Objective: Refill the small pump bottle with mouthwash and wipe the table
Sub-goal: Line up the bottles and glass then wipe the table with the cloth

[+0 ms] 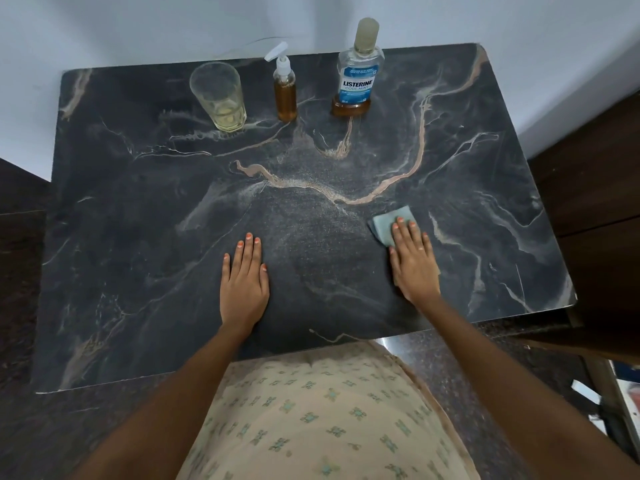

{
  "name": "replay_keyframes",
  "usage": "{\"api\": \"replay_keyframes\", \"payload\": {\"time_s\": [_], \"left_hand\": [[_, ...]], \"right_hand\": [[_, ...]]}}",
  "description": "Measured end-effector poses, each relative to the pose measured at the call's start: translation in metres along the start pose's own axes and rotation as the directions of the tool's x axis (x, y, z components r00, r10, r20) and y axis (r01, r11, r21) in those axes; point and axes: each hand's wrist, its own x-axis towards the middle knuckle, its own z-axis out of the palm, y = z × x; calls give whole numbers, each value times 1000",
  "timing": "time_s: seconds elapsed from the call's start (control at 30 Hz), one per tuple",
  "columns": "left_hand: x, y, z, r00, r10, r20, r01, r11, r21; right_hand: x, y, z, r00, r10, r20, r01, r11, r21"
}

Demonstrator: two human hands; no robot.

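A small pump bottle with a white pump stands at the back of the dark marble table, nearly full of amber liquid. To its right stands the mouthwash bottle, capped, with only a little amber liquid at its bottom. My right hand lies flat on a folded grey-blue cloth at the table's right front, pressing it down. My left hand rests flat on the table near the front middle, fingers together, holding nothing.
A clear drinking glass with a little pale liquid stands at the back left, beside the pump bottle. A white wall runs behind the table. Dark wooden furniture flanks the right edge.
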Motion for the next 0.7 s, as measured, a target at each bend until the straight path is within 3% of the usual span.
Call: {"api": "replay_keyframes", "payload": {"time_s": [0.1, 0.17, 0.27, 0.4, 0.57, 0.7], "left_hand": [[0, 1, -1, 1000, -4, -6, 4, 1000, -4], [0, 2, -2, 1000, -8, -3, 8, 1000, -3], [0, 2, -2, 1000, -7, -3, 7, 1000, -9], [0, 2, -3, 1000, -3, -5, 3, 1000, -17], [0, 1, -3, 1000, 6, -1, -6, 1000, 7], [0, 1, -3, 1000, 5, -3, -5, 1000, 9]], "right_hand": [[26, -17, 7, 992, 126, -9, -126, 992, 25], [32, -45, 12, 993, 117, 12, -117, 993, 31], [24, -94, 22, 996, -63, 58, 60, 997, 56], [-3, -123, 28, 946, -289, 145, 280, 957, 76], [-35, -98, 22, 865, -480, 144, 492, 868, -62], [-45, -56, 14, 844, -510, 162, 531, 838, -128]]}}
